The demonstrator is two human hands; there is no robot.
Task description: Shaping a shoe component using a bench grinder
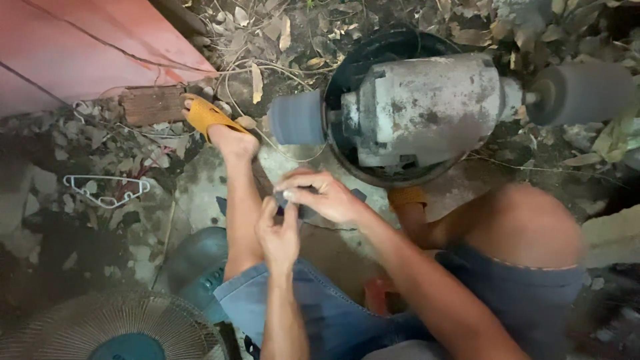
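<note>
Beside the bench grinder [427, 110], both hands' fingers [293, 200] pinch a small grey piece [288, 195].

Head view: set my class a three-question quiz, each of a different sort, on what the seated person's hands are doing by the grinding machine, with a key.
1. True or false: both hands meet on one small grey piece in front of the bench grinder.
2. Which wheel is nearer the hands? A. the left grey wheel B. the right grey wheel
3. Fill in: the white wire object on the ground to the left is a clothes ____.

Key
1. True: the left hand and right hand pinch the small grey piece between their fingers.
2. A
3. hanger
</note>
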